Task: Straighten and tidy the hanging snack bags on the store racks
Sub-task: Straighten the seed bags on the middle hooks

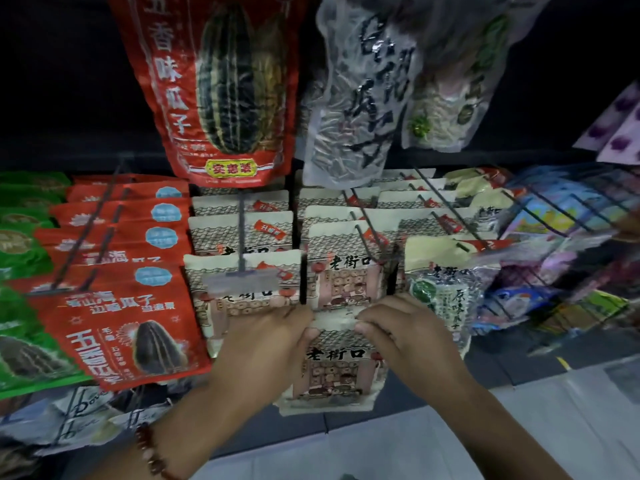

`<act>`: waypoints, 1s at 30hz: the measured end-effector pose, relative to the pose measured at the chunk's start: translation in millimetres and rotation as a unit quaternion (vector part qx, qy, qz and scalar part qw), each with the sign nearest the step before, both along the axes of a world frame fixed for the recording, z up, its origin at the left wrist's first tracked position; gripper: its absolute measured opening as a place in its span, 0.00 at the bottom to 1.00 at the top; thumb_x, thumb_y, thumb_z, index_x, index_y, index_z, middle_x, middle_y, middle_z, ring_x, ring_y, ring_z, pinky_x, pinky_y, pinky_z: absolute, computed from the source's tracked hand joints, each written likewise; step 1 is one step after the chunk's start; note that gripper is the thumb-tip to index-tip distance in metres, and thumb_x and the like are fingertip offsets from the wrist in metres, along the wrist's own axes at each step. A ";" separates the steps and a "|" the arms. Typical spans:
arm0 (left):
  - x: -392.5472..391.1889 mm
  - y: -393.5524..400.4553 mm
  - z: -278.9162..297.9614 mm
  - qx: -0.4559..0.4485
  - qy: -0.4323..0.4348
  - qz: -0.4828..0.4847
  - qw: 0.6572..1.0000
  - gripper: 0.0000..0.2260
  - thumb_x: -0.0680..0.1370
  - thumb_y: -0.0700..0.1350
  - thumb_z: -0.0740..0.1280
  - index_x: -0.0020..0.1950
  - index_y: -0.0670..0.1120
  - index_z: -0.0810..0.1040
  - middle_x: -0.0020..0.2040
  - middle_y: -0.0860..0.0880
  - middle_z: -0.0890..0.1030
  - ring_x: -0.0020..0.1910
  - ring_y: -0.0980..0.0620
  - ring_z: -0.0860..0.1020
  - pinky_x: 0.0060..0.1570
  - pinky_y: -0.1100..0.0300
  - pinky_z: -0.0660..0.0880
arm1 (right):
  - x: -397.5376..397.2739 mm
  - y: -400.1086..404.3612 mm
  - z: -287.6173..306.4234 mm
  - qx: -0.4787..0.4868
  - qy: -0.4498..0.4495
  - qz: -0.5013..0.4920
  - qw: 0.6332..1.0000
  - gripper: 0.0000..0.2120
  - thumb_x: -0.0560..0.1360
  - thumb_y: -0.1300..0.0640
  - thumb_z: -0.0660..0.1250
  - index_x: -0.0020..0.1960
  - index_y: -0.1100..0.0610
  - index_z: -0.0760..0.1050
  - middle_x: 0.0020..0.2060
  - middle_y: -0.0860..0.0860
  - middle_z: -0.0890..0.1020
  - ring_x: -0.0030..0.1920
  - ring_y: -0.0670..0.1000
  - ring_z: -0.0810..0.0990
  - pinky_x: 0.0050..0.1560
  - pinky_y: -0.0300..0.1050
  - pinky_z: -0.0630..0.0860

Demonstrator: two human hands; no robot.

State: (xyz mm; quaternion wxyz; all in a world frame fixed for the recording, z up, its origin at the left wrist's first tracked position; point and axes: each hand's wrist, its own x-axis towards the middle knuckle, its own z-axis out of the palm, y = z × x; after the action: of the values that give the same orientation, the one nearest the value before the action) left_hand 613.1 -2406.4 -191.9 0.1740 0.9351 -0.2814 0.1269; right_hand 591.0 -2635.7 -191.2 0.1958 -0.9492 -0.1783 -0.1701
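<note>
Racks hold snack rows; both hands' fingers pinch beige bag.

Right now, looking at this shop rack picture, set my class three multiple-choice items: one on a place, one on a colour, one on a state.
1. Where does the big red bag with the striped seed hang?
A. Below the hands
B. Upper row, left of the clear seed bag
C. Far right

2. What colour are the bags at the far left edge?
A. Green
B. Purple
C. Black

3. How is the cream bag being held?
A. Lying on the floor
B. One hand only
C. Both hands pinch its top edge

Answers:
1 B: it hangs at the top, with the clear bag to its right.
2 A: green packs fill that edge.
3 C: the left hand and right hand grip its top.
</note>
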 end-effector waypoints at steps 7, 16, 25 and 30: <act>6.3 -57.6 2.5 0.002 -0.005 0.034 0.999 0.03 0.79 0.49 0.64 0.48 0.52 0.77 0.35 0.54 0.81 0.26 0.55 0.76 0.23 0.59 0.72 | 18.8 -52.8 -5.6 0.025 0.085 -0.008 0.996 0.11 0.78 0.46 0.66 0.58 0.48 0.77 0.51 0.42 0.77 0.50 0.44 0.75 0.45 0.40 0.69; 26.3 -89.0 9.8 -0.017 -0.037 0.088 0.995 0.08 0.81 0.51 0.59 0.44 0.52 0.73 0.29 0.56 0.73 0.23 0.56 0.71 0.22 0.61 0.65 | 59.7 -79.5 2.7 0.095 0.066 0.006 0.993 0.07 0.77 0.45 0.66 0.48 0.47 0.79 0.39 0.32 0.73 0.43 0.34 0.74 0.39 0.26 0.66; 48.2 -96.0 10.0 -0.019 -0.021 0.144 0.989 0.05 0.81 0.49 0.62 0.46 0.52 0.75 0.31 0.58 0.73 0.24 0.60 0.70 0.23 0.67 0.58 | 84.7 -76.2 10.5 0.111 0.078 0.018 0.991 0.07 0.76 0.48 0.66 0.43 0.49 0.77 0.35 0.41 0.75 0.37 0.40 0.73 0.32 0.32 0.62; 60.3 -94.9 7.9 -0.014 -0.031 0.153 0.988 0.03 0.79 0.47 0.66 0.45 0.50 0.75 0.30 0.57 0.74 0.24 0.56 0.68 0.24 0.64 0.54 | 97.1 -71.0 9.4 0.104 0.080 -0.004 0.991 0.07 0.77 0.48 0.67 0.42 0.49 0.76 0.35 0.41 0.74 0.37 0.39 0.71 0.33 0.34 0.60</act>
State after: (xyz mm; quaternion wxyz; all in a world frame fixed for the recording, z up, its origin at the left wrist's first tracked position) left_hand 673.4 -2501.3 -184.0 0.1571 0.9602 -0.1388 0.1845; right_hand 688.1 -2706.7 -181.8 0.3067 -0.9347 -0.1398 -0.1125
